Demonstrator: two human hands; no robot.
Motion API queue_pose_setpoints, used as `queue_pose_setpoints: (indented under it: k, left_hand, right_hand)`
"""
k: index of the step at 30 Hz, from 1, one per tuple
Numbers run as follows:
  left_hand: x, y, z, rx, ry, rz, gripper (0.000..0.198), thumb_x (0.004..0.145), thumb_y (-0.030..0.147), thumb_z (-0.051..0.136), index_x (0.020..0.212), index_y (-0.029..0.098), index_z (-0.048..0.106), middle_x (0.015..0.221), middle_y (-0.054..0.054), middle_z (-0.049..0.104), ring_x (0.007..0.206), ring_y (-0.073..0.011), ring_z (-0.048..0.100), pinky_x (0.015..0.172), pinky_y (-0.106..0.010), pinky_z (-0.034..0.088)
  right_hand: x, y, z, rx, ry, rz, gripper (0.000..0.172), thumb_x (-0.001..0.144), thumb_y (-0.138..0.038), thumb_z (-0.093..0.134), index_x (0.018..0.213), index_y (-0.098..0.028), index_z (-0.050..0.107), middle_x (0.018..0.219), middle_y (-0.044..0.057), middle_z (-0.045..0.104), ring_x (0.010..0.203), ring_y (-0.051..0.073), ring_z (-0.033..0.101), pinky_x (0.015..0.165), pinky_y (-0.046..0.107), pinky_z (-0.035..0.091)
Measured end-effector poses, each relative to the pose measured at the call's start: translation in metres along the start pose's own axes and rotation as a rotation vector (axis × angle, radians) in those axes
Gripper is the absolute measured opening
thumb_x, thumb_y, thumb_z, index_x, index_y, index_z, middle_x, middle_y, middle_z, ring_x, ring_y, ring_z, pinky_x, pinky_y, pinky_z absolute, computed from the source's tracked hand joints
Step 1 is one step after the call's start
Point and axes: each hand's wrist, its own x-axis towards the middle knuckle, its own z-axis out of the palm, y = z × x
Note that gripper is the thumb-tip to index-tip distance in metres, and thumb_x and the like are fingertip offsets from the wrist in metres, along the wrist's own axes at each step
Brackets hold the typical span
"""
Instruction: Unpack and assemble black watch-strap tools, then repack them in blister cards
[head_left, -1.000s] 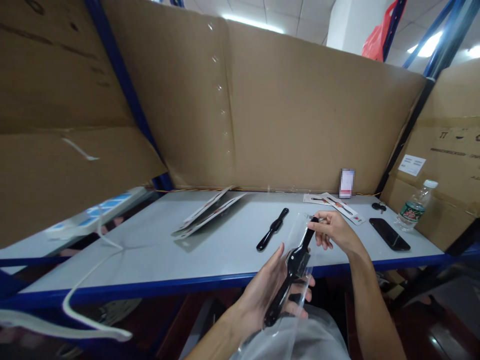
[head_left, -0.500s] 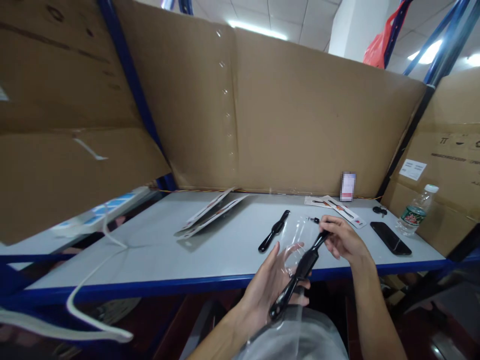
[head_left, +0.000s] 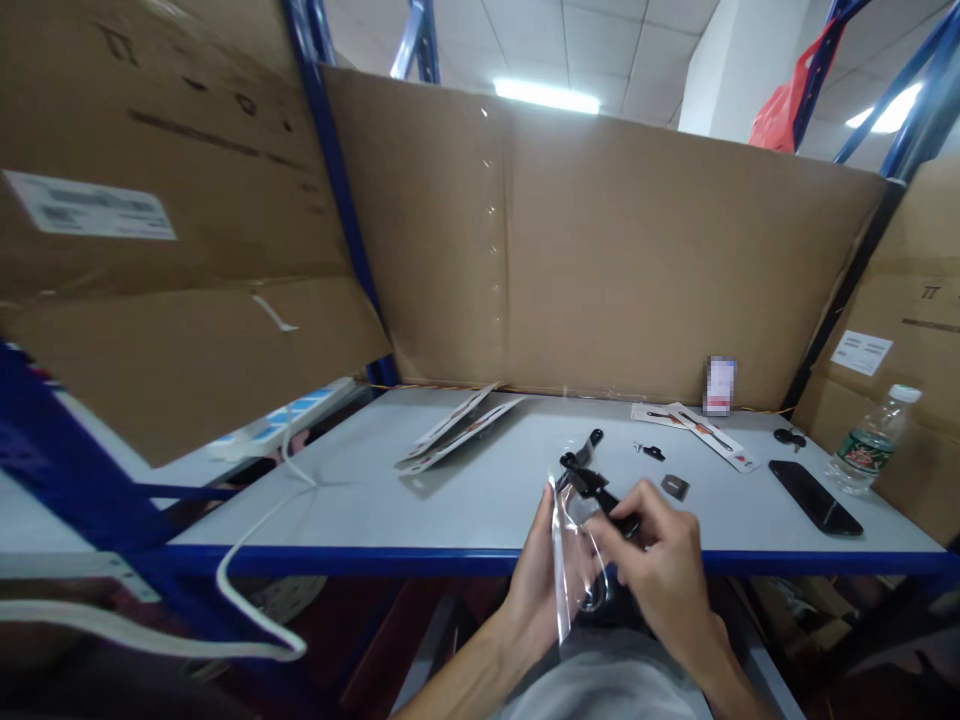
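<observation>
Black tool (head_left: 592,484), cards (head_left: 712,437) beyond, phone (head_left: 815,497), bottle (head_left: 867,447)

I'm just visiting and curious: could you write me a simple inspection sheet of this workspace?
Surface: pale tabletop with a blue front edge.
Work items: a held black tool; clear plastic; a second black tool behind; a small black part and grey piece; printed cards left, more right.
Clutter: dark phone, keys, bottle, all right.
Hands: right hand grips the held black tool; left hand holds the plastic, fingers partly hidden.
Cables: white cable, left.
Surroundings: cardboard panels, blue frame, red bag.
</observation>
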Motion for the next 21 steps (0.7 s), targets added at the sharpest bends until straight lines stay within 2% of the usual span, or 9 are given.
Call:
queue_pose_setpoints:
  k: [2, 4, 6, 8, 11, 14, 16, 18, 21]
  left_hand:
    - [0.001, 0.002, -0.002, -0.028, 0.050, -0.014, 0.038, 0.092, 0.050, 0.056, 0.096, 0.014, 0.066, 0.080, -0.007, 0.070, 0.074, -0.0200, 0.070, 0.078, -0.033, 0.056]
    - [0.001, 0.005, -0.003, -0.034, 0.064, -0.003, 0.042, 0.089, 0.055, 0.058, 0.095, 0.014, 0.067, 0.082, -0.009, 0.072, 0.079, -0.0234, 0.071, 0.083, -0.037, 0.056]
    - [-0.001, 0.008, -0.002, -0.038, 0.040, 0.030, 0.041, 0.089, 0.055, 0.057, 0.095, 0.016, 0.068, 0.085, -0.010, 0.073, 0.084, -0.0253, 0.071, 0.088, -0.040, 0.055]
    - [-0.002, 0.013, -0.001, -0.042, 0.009, 0.049, 0.038, 0.091, 0.051, 0.056, 0.095, 0.016, 0.069, 0.087, -0.010, 0.073, 0.088, -0.0260, 0.071, 0.092, -0.042, 0.053]
    - [-0.005, 0.021, 0.001, -0.065, 0.006, 0.007, 0.037, 0.093, 0.047, 0.053, 0.098, 0.014, 0.070, 0.092, -0.012, 0.073, 0.092, -0.0267, 0.071, 0.094, -0.042, 0.052]
    - [-0.005, 0.032, -0.002, -0.112, 0.042, -0.039, 0.040, 0.098, 0.044, 0.044, 0.098, 0.015, 0.071, 0.095, -0.014, 0.073, 0.095, -0.0269, 0.070, 0.093, -0.044, 0.053]
    - [-0.003, 0.042, -0.007, -0.093, 0.065, -0.040, 0.045, 0.100, 0.042, 0.037, 0.100, 0.014, 0.071, 0.097, -0.016, 0.073, 0.097, -0.0274, 0.070, 0.089, -0.044, 0.055]
    - [0.001, 0.053, -0.014, -0.050, 0.070, -0.023, 0.048, 0.101, 0.043, 0.033, 0.103, 0.013, 0.071, 0.098, -0.018, 0.073, 0.093, -0.0279, 0.071, 0.078, -0.041, 0.058]
    - [0.009, 0.068, -0.022, -0.031, 0.027, -0.020, 0.046, 0.098, 0.049, 0.039, 0.117, 0.019, 0.069, 0.108, -0.018, 0.071, 0.092, -0.0281, 0.072, 0.066, -0.036, 0.059]
  right_hand:
    - [-0.007, 0.002, 0.013, -0.231, -0.051, -0.202, 0.031, 0.084, -0.047, 0.069, 0.072, -0.021, 0.055, 0.052, -0.001, 0.061, 0.043, 0.013, 0.055, 0.046, 0.024, 0.039]
    - [-0.013, 0.003, 0.018, -0.407, -0.088, -0.381, 0.034, 0.085, -0.052, 0.066, 0.075, -0.020, 0.060, 0.056, 0.002, 0.063, 0.046, 0.016, 0.057, 0.048, 0.027, 0.038]
    - [-0.016, 0.003, 0.019, -0.519, -0.142, -0.482, 0.037, 0.086, -0.055, 0.065, 0.077, -0.019, 0.063, 0.061, 0.005, 0.065, 0.053, 0.019, 0.061, 0.052, 0.028, 0.038]
    - [-0.018, 0.001, 0.017, -0.576, -0.202, -0.519, 0.036, 0.088, -0.052, 0.063, 0.078, -0.018, 0.066, 0.069, 0.007, 0.066, 0.062, 0.021, 0.063, 0.056, 0.029, 0.040]
    - [-0.017, -0.002, 0.012, -0.555, -0.228, -0.509, 0.031, 0.093, -0.044, 0.058, 0.080, -0.019, 0.071, 0.080, 0.008, 0.067, 0.070, 0.020, 0.063, 0.060, 0.029, 0.041]
    - [-0.016, -0.006, 0.005, -0.370, -0.188, -0.420, 0.033, 0.097, -0.036, 0.053, 0.075, -0.019, 0.071, 0.075, 0.005, 0.065, 0.067, 0.016, 0.060, 0.062, 0.027, 0.041]
    - [-0.014, -0.008, -0.002, -0.262, -0.116, -0.343, 0.034, 0.097, -0.032, 0.051, 0.071, -0.019, 0.069, 0.069, 0.002, 0.061, 0.063, 0.013, 0.057, 0.061, 0.026, 0.039]
    - [-0.009, -0.006, -0.011, -0.228, -0.024, -0.264, 0.033, 0.097, -0.031, 0.051, 0.071, -0.019, 0.069, 0.069, 0.002, 0.060, 0.063, 0.013, 0.055, 0.060, 0.026, 0.038]
    - [0.008, 0.007, -0.033, -0.265, 0.079, -0.165, 0.031, 0.097, -0.032, 0.051, 0.074, -0.020, 0.069, 0.072, 0.002, 0.063, 0.066, 0.014, 0.057, 0.064, 0.026, 0.041]
